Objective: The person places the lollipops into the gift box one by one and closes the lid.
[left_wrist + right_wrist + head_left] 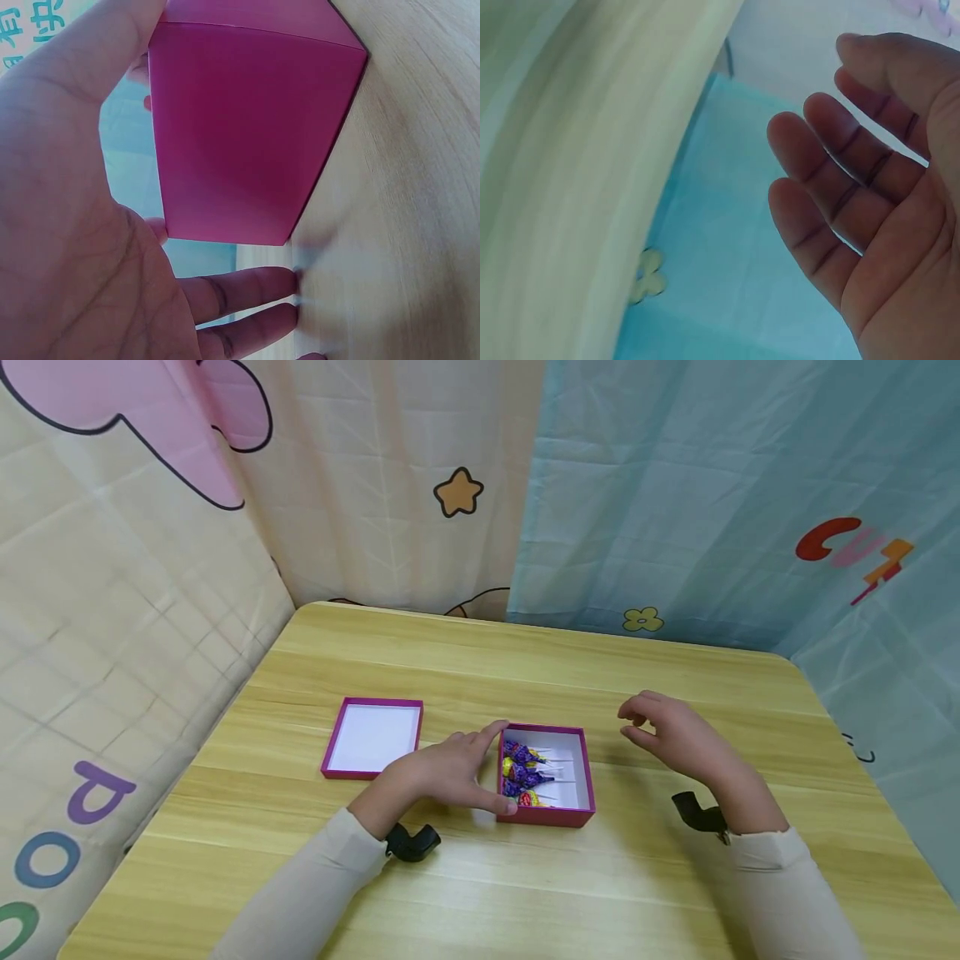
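A magenta box (551, 817) with a white inside sits uncovered on the table, with several lollipops (521, 768) in purple and yellow wrappers along its left side, their white sticks pointing right. My left hand (455, 772) holds the box from the left, thumb at the near corner and index finger at the far one. In the left wrist view, the box's plain magenta side wall (232, 135) faces the palm, while other fingers (244, 292) extend past it near the tabletop. Raised to the right of the box, my right hand (675, 739) has loosely bent fingers and holds nothing.
The box lid (375, 739) lies left of the box, white inside up, its rim close to my left wrist. Printed curtains (645, 485) hang behind the wooden table (480, 668) and along its sides. Each wrist carries a black curved mount (701, 814).
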The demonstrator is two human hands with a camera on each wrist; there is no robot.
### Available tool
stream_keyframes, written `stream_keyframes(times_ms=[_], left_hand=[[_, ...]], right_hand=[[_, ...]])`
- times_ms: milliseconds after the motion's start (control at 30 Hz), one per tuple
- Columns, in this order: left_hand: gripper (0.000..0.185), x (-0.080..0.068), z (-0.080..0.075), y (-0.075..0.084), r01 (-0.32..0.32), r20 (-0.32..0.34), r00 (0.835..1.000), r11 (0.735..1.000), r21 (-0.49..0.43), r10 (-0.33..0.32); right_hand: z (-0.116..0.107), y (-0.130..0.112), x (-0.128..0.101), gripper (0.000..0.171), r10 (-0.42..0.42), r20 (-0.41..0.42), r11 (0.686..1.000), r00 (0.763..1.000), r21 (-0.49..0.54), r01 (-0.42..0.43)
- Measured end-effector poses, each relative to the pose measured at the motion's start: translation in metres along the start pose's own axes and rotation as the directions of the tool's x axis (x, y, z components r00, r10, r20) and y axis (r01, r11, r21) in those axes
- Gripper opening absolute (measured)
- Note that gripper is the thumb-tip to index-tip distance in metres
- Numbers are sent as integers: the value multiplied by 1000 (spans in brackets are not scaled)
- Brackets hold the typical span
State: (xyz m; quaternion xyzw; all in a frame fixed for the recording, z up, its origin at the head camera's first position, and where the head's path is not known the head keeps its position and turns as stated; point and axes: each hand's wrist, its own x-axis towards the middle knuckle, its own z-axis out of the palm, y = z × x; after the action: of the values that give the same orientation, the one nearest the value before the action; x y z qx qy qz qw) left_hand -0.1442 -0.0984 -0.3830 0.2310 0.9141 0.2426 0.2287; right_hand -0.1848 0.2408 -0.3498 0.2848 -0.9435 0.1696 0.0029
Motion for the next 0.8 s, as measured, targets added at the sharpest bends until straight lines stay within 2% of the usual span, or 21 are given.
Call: stream_keyframes(times_ms=[300, 500, 800], left_hand=[[119, 0, 0, -1, -1, -1, 1000, 1000, -14, 1], [119, 0, 1, -2, 4, -6, 1000, 1000, -14, -4], [119, 1, 1, -1, 4, -5, 1000, 1000, -5, -4]], right_hand=[[-8, 42, -29, 20, 105, 31, 992, 994, 70, -107], [-14, 64, -44, 22, 206, 70, 970, 976, 114, -213], [-15, 87, -56, 24, 278, 135, 956, 951, 54, -288]])
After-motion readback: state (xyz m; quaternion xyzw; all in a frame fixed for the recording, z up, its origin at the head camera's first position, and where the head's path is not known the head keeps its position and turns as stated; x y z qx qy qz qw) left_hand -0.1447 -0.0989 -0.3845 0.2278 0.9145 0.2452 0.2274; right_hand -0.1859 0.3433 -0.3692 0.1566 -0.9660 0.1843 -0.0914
